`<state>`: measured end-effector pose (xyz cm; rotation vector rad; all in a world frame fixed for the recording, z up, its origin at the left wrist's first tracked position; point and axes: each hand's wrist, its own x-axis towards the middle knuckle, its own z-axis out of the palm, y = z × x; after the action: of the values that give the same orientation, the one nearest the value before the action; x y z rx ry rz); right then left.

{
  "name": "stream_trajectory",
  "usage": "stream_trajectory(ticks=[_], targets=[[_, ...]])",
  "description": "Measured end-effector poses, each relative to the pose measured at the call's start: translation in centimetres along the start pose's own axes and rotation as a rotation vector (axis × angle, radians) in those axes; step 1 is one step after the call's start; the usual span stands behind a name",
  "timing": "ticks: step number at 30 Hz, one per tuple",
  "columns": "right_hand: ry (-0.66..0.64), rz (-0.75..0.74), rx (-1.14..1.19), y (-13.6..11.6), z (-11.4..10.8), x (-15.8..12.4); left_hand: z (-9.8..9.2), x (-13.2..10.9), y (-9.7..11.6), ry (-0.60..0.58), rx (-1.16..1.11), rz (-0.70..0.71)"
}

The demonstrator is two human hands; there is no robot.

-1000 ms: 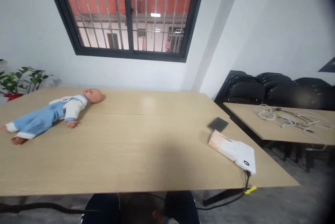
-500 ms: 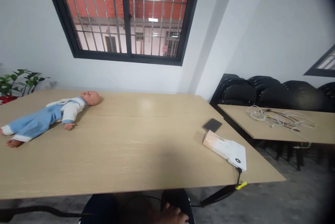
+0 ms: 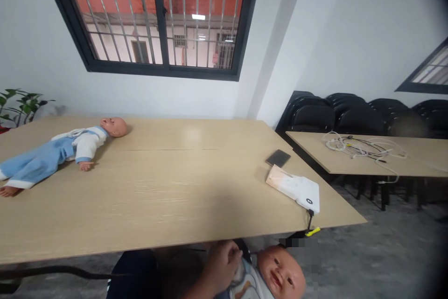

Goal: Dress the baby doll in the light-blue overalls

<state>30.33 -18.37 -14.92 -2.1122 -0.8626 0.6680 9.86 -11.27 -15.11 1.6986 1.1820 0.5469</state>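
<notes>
My right hand [image 3: 221, 267] is below the table's near edge, over my lap, with its fingers curled on the clothing of a baby doll [image 3: 280, 276]. That doll lies face up beside the hand, its head to the right. My left hand is out of sight. A second baby doll [image 3: 56, 155] in a blue and white outfit lies on its back at the far left of the long wooden table [image 3: 175, 196].
A dark phone [image 3: 278, 157] and a white pack [image 3: 296, 188] with a black cable lie near the table's right end. A second table [image 3: 336, 159] at the right carries tangled cables, with black chairs [image 3: 315, 117] behind. A plant [image 3: 17, 105] stands far left.
My right hand has come up from under the table edge with a baby doll in it. The view has drifted to the right.
</notes>
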Motion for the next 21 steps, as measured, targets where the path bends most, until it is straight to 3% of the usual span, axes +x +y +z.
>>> stream_trajectory(ticks=[4, 8, 16, 21], targets=[[0.019, 0.042, 0.035, -0.8, 1.9, 1.2, -0.2, 0.4, -1.5, -0.01, 0.067, -0.025], [0.019, 0.114, 0.021, -0.7, 3.2, 0.6, -1.1, 0.0, -1.6, -0.054, 0.09, 0.013], [-0.013, 0.195, -0.019, 0.4, 2.2, -0.2, -1.7, 0.0, -1.7, -0.206, 0.016, 0.039], [-0.043, 0.181, -0.031, -0.7, 2.2, 0.8, -1.6, 0.0, -1.4, -0.158, 0.053, 0.052]])
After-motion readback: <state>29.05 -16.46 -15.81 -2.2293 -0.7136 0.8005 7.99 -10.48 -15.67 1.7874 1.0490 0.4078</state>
